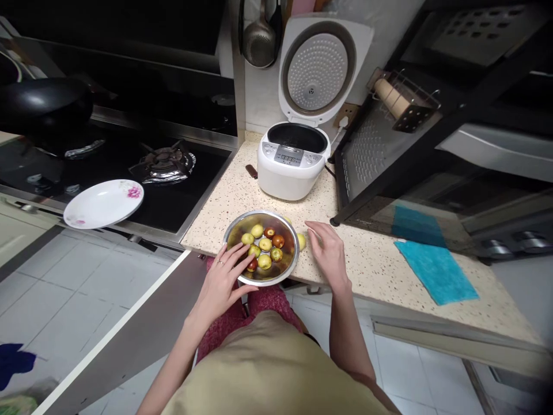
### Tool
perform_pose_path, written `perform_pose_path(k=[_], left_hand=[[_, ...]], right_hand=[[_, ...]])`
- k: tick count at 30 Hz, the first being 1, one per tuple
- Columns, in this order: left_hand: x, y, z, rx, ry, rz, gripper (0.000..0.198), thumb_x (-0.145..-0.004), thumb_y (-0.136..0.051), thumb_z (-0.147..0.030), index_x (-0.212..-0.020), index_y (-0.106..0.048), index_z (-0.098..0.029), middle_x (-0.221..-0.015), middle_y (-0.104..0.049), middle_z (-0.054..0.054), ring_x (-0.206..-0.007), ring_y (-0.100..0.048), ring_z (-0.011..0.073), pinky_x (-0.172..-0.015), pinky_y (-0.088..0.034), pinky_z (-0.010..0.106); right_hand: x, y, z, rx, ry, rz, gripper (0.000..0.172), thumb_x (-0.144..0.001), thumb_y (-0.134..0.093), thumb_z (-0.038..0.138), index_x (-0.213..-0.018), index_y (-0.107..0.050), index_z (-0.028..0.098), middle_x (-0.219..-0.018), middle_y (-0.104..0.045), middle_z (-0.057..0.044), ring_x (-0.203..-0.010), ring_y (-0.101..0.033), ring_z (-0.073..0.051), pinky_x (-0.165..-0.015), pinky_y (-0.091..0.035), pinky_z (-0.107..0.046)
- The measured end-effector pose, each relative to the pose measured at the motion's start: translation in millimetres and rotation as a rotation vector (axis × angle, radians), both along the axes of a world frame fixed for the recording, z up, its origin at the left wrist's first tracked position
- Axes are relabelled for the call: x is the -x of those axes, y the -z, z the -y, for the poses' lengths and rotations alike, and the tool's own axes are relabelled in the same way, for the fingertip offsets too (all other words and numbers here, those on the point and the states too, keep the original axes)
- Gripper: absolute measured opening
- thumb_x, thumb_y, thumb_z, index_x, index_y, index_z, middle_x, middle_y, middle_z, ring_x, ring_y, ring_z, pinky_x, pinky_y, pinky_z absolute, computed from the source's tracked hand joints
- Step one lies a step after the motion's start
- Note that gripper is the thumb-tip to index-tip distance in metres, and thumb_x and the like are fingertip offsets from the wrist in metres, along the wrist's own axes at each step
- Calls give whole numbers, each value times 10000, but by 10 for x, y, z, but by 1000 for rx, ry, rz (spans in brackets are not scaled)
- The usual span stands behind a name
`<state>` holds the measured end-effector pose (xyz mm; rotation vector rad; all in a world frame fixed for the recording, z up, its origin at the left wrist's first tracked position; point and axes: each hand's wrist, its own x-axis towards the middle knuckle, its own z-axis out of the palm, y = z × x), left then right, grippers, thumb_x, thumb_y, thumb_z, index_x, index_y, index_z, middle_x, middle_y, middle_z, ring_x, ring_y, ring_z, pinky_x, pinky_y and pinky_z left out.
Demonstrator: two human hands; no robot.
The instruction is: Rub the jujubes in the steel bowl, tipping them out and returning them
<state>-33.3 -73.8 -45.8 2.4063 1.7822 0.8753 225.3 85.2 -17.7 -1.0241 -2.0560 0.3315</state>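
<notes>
A round metal bowl (296,253) sits at the counter's front edge with several jujubes (265,245) in it, some yellow-green and some reddish brown. My left hand (222,276) reaches over the bowl's left rim with fingers spread, their tips close to the fruit; whether they touch it I cannot tell. Just right of the bowl, a yellow-green jujube (301,241) lies on the counter, and another is partly hidden behind the far rim. My right hand (327,251) is beside that loose fruit, fingers stretched out and apart, with nothing visible in it.
Behind the bowl stands a white rice cooker (290,176), its lid raised. A flowered plate (101,207) overhangs the gas stove's (207,167) front edge. To the right are a blue cloth (436,274) and a black oven (410,173). A cabinet door (129,328) stands open below.
</notes>
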Motion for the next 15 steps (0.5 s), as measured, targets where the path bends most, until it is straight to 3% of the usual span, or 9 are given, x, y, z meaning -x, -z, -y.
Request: perform_pose_path(k=[8,15], left_hand=[[-1,-13,-1,4,4,-26,664,-996,-605,-531,-1572,-433,-250,-1561,-536,132,-1472,-464,327,-1255,-303,608],[-14,-10,8,7,-2,-27,656,-1005,-597,-519,-1579,-424,-255,-1562,-535,134,-1475,-461,328,-1256,-297,609]], right_hand=[[-92,194,171,109,-48,78,307,-1030,-503,272,-1274,-677,203,-1240,-724,-128,-1179,-666,-288,-1053,-554,-509],[-18,290,120,143,-140,210,463,-950,-520,183,-1408,-574,230,-1391,-646,-123,-1298,-601,-305,-1094,-527,-515]])
